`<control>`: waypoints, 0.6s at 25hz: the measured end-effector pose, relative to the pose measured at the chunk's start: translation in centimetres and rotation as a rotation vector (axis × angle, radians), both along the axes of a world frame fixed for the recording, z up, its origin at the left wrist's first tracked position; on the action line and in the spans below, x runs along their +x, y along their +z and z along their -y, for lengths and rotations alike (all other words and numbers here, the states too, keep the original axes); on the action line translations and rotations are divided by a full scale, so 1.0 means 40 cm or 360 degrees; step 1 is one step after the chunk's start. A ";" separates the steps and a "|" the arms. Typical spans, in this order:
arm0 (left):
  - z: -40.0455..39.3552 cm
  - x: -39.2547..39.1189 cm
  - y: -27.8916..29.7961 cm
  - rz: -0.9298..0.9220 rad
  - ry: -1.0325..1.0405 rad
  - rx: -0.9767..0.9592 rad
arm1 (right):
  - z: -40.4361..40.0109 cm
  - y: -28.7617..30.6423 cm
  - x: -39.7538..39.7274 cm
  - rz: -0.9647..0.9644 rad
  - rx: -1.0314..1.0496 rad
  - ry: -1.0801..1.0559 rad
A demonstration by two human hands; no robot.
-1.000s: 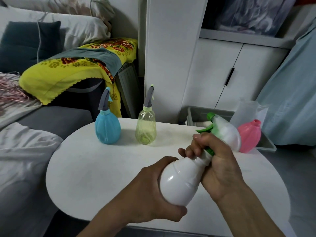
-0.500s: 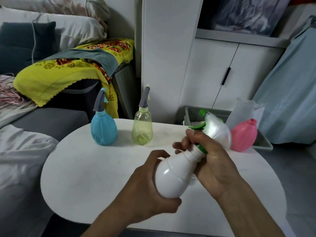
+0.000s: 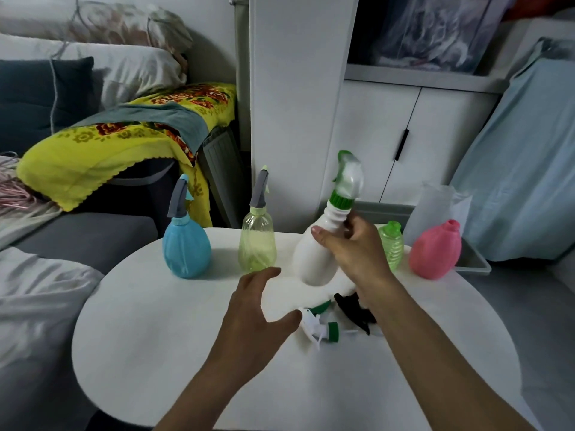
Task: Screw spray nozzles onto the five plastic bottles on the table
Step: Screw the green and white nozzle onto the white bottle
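White bottle (image 3: pixel 314 256), green-collared nozzle fitted, tilted at frame centre, base at or just above the surface (image 3: pixel 155 321). Pinched at the neck by the right hand (image 3: pixel 351 253); left hand (image 3: pixel 252 315) spread, empty, near the loose nozzle (image 3: pixel 320 329). Could topple if released while leaning, maybe knocking the green bottle (image 3: pixel 391 244).
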State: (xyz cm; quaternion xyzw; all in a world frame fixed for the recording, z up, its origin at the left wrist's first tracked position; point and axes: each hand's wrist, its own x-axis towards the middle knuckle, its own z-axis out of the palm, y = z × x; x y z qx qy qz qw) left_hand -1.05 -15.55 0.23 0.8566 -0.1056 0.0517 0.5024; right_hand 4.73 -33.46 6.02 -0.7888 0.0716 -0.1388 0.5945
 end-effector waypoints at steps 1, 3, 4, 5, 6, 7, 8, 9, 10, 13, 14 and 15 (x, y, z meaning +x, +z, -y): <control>-0.007 0.004 -0.003 -0.0001 0.0012 0.0001 | 0.001 -0.002 0.037 0.0003 -0.0110 -0.0049; -0.022 0.012 -0.009 0.0022 0.0006 0.0046 | 0.002 -0.032 0.104 -0.0027 -0.0334 -0.0148; -0.026 0.015 -0.009 0.0023 0.0000 0.0071 | 0.002 -0.056 0.131 -0.0046 -0.0395 -0.0174; -0.030 0.017 -0.008 0.0016 0.0001 0.0084 | 0.003 -0.081 0.153 -0.0069 -0.0430 -0.0170; -0.033 0.019 -0.006 0.0010 0.0007 0.0090 | 0.003 -0.105 0.170 -0.0092 -0.0471 -0.0142; -0.036 0.020 -0.005 0.0005 0.0011 0.0100 | 0.005 -0.126 0.184 -0.0113 -0.0534 -0.0126; -0.038 0.020 -0.004 -0.0002 0.0006 0.0117 | 0.011 -0.143 0.195 -0.0131 -0.0578 -0.0135; -0.037 0.018 -0.002 -0.0015 -0.0005 0.0137 | 0.018 -0.153 0.199 -0.0142 -0.0559 -0.0166; -0.037 0.014 -0.001 -0.0033 -0.0014 0.0154 | 0.026 -0.161 0.201 -0.0141 -0.0475 -0.0191; -0.033 0.004 0.008 -0.0063 0.0001 0.0163 | 0.041 -0.174 0.190 -0.0126 -0.0314 -0.0177; -0.030 -0.001 0.012 -0.0059 0.0004 0.0161 | 0.043 -0.178 0.186 -0.0116 -0.0310 -0.0162; -0.028 -0.006 0.015 -0.0056 0.0001 0.0162 | 0.041 -0.181 0.182 -0.0108 -0.0317 -0.0165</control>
